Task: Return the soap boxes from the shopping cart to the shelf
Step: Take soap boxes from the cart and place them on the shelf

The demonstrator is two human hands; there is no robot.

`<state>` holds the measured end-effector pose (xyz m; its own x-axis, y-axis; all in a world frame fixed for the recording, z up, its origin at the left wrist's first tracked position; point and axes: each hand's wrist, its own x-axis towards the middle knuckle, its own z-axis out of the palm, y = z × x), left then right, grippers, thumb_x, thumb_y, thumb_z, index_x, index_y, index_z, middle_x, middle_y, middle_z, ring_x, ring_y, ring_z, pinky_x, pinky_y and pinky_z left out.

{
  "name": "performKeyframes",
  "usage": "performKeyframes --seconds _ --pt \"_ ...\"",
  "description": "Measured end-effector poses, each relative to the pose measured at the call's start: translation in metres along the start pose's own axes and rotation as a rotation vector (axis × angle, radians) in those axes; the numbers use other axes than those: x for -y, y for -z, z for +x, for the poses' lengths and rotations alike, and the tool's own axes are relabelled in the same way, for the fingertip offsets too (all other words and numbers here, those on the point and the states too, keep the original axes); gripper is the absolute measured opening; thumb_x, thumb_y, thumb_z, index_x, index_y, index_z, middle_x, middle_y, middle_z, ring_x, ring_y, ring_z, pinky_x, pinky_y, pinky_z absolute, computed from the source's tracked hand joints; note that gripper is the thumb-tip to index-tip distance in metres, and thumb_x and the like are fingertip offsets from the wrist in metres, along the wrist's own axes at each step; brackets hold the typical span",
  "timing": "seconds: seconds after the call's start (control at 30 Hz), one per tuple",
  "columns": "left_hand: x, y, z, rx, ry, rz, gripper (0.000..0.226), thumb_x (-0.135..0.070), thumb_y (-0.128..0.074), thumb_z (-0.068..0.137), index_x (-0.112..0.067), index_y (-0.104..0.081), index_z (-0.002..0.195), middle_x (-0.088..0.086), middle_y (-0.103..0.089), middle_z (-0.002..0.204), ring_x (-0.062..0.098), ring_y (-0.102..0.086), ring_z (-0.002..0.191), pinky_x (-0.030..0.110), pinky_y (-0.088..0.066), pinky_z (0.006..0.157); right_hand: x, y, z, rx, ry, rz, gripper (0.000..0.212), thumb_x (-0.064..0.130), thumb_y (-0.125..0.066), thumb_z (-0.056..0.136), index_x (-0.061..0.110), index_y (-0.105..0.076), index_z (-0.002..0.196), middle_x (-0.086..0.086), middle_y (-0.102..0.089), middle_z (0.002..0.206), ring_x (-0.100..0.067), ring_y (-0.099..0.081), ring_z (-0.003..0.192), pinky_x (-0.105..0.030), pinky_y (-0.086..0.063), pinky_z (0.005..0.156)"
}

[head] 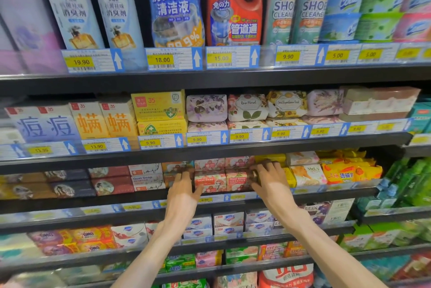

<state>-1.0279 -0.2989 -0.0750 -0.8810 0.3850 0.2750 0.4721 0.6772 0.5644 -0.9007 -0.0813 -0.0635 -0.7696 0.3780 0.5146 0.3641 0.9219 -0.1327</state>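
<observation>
Shelf [233, 196] w/ the Goat Soap row sits third from top, price strip along its front lip. Two pink floral soap boxes [222, 180] stand side by side at the shelf front, more of the same stacked above and behind. Printed faces point out toward the aisle; long axis of each runs left-right along the shelf edge. Probably light, rigid card, smooth print so a bit slippery; corners could dent. Best hold: squeeze the pair from the short outer ends. Left hand [184, 192] presses its fingers on the left end, right hand [268, 178] curls round the right end. No cart in view.
</observation>
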Motion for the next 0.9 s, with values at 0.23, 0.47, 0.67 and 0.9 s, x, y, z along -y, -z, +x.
performKeyframes --seconds 0.23,0.47,0.67,0.9 --pt "-0.004 0.021 -0.038 -0.143 -0.2 0.161 0.039 -0.041 -0.062 0.095 -0.019 -0.057 0.127 -0.001 -0.059 0.121 0.021 -0.058 0.113 0.034 -0.053 0.09 0.036 0.017 -0.014 -0.005 0.211 0.085 0.023 0.033 -0.074 0.083 0.023 -0.069 0.103 0.004 -0.065 0.101 -0.021 -0.056 0.099 -0.036 -0.051 0.08" --pt "0.03 0.068 -0.111 -0.191 -0.064 0.318 0.044 -0.042 -0.057 0.095 -0.025 -0.052 0.136 -0.007 -0.052 0.132 0.017 -0.047 0.128 0.035 -0.04 0.107 0.111 -0.008 -0.032 0.123 0.567 0.342 0.034 0.031 -0.074 0.086 0.016 -0.067 0.116 0.0 -0.07 0.111 -0.022 -0.067 0.098 -0.035 -0.057 0.079" --pt "0.096 0.134 -0.194 -0.297 0.143 0.438 0.046 -0.046 -0.062 0.09 -0.024 -0.057 0.13 -0.006 -0.056 0.129 0.019 -0.05 0.126 0.036 -0.041 0.105 0.202 -0.008 -0.064 0.175 0.839 0.505 0.044 0.03 -0.074 0.085 0.017 -0.063 0.126 0.001 -0.067 0.123 -0.02 -0.064 0.111 -0.033 -0.056 0.089" --pt "0.177 0.217 -0.313 -0.396 0.36 0.518 0.054 -0.053 -0.052 0.084 -0.025 -0.057 0.13 -0.005 -0.057 0.125 0.022 -0.053 0.12 0.039 -0.046 0.1 0.338 0.01 -0.115 0.169 1.128 0.635 0.047 0.048 -0.048 0.096 0.012 -0.066 0.12 -0.008 -0.07 0.115 -0.026 -0.069 0.1 -0.032 -0.057 0.082"
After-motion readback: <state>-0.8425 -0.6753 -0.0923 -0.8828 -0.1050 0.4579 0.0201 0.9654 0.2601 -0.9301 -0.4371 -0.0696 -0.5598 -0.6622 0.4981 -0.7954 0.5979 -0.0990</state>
